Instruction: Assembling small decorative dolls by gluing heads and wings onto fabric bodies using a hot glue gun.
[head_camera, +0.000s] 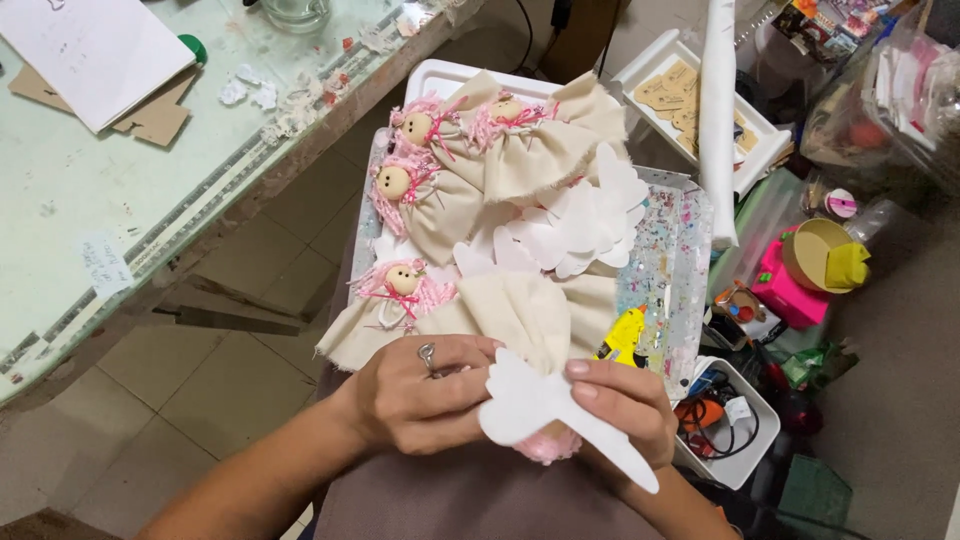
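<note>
Over the tray (690, 250), both hands (left (415, 395), right (625, 400)) pinch white felt wings (530, 405).

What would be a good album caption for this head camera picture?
Both hands, left hand and right hand, press white wings onto a pink-haired doll above a tray of finished dolls.

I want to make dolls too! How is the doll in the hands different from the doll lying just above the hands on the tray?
The held doll lies face down, only its pink hair showing; the tray doll lies face up, showing its wooden-bead face. The held doll has white wings pressed on its back by the left hand and right hand; the tray doll shows none and nobody touches it. Both have pink yarn hair and cream cloth dresses.
</note>
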